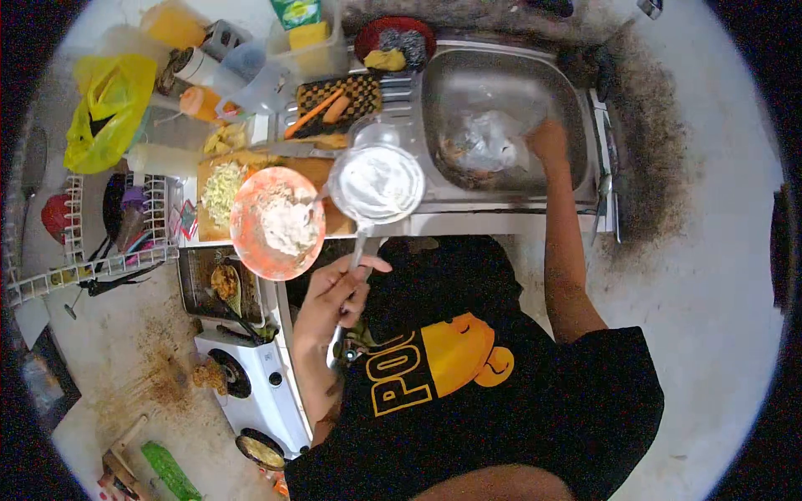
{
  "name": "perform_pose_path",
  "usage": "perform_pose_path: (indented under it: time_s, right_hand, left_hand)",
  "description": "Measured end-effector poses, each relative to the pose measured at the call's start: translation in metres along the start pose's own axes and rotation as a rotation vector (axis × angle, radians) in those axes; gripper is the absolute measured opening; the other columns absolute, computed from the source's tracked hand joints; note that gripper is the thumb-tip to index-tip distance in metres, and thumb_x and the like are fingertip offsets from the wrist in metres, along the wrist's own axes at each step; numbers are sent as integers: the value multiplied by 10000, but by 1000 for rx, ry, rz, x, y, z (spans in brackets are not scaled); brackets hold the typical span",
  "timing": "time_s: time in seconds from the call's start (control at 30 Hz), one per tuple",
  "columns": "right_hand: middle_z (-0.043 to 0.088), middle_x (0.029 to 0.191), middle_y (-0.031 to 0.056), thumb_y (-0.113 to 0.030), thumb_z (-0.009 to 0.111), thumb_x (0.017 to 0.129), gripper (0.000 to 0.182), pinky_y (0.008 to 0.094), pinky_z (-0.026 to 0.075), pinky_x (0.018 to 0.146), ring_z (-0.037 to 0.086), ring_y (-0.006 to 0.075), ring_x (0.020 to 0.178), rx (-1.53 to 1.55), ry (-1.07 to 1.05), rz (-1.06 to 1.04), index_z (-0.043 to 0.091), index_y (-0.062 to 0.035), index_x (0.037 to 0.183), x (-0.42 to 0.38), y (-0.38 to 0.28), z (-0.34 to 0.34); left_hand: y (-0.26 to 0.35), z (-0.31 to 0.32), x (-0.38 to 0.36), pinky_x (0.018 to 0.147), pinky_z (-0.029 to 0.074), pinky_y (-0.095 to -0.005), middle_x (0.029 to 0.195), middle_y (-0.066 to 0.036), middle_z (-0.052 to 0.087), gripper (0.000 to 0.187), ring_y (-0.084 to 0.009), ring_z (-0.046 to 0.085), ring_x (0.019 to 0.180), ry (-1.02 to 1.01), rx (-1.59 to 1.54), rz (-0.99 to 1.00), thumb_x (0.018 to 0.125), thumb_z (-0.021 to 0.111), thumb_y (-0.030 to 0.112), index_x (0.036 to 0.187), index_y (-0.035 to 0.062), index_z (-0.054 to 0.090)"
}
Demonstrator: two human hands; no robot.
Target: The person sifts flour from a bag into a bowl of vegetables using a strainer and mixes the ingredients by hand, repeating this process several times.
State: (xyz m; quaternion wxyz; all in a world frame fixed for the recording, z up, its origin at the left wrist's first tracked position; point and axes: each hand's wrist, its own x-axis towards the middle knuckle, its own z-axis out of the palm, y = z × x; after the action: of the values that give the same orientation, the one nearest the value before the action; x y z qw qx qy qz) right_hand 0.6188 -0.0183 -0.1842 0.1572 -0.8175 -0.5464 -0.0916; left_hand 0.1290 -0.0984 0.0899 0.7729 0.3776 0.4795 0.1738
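My left hand [338, 292] is closed around the long metal handle of a small pan [378, 182] filled with something white, held over the counter's front edge. Touching the pan's left side is an orange bowl [276, 221] of pale, floury mix with a spoon lying in it. My right hand [547, 138] reaches into the steel sink [501, 71] and rests by a crumpled clear plastic bag [489, 142]. Whether those fingers grip the bag is hidden.
A wooden board with shredded cabbage [221, 192] lies left of the orange bowl. Carrots sit on a dark tray [334, 104] behind it. A yellow bag [109, 108], a dish rack [100, 225], a tray of food [221, 284] and a white stove [251, 376] fill the left side.
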Motion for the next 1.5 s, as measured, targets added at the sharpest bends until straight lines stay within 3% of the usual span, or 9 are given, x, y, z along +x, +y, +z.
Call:
perform_pose_path:
  time_s: [0.07,0.1,0.13,0.5,0.67,0.77,1.0,1.17,1.5]
  right_hand:
    - [597,700,222,-255,756,641,306,454,483,657,617,383,709,126,123,-535,640,19,716,4,44,75]
    - [597,700,222,-255,756,641,306,454,483,657,617,383,709,129,120,-530,640,19,716,-3,-2,29]
    - [598,719,231,-198,746,641,270,435,480,646,618,385,715,553,-307,90,636,41,702,1,-48,-26]
    - [664,828,204,-206,726,716,303,375,486,664,655,281,734,696,-587,-234,664,10,920,54,-25,-64]
    - [621,1069,78,-348,575,899,419,330,510,728,624,216,854,1370,-638,566,540,-59,1199,10,2,-116]
    - [603,1058,79,-395,557,899,460,328,522,748,613,207,883,1788,-880,573,505,-64,1215,-34,24,-109]
    - [624,1053,161,-301,491,936,378,391,561,706,652,249,839,1663,-912,649,473,-14,1182,-26,31,-108]
    - [643,896,207,-271,459,945,385,428,566,674,664,296,789,1619,-858,583,469,56,1148,-17,35,-81]
    - [650,759,214,-171,526,851,246,434,530,583,661,333,661,965,-881,197,599,26,978,11,-44,-40]
  left_hand:
    - [1,23,26,370,147,-190,523,83,264,278,-16,215,417,-56,-11,4,954,452,213,1079,2,581]
    - [2,36,38,369,147,-191,525,81,264,273,-16,220,419,-80,7,-2,955,442,201,1079,2,580]
    - [3,47,51,368,147,-192,527,80,265,268,-16,224,421,-103,23,-7,956,432,188,1080,2,580]
    - [-42,127,178,346,194,-151,592,69,371,267,-9,294,443,-220,-32,-40,868,472,113,1091,13,580]
    - [-50,169,213,357,181,-183,587,62,334,238,-26,277,448,-266,-122,35,953,431,175,1025,18,595]
    - [-67,198,242,363,185,-179,615,44,374,222,-28,299,469,-278,-215,13,954,433,185,1024,47,592]
    - [-95,232,293,527,466,-361,712,-60,571,264,-216,565,603,-276,14,-41,926,456,252,1004,71,631]
    - [-47,223,284,826,409,-489,1165,-215,537,219,-373,523,995,661,1289,842,779,595,216,964,132,679]
    - [-21,170,321,763,456,-477,1228,-182,485,324,-343,589,932,828,1391,275,746,607,124,1067,149,637]
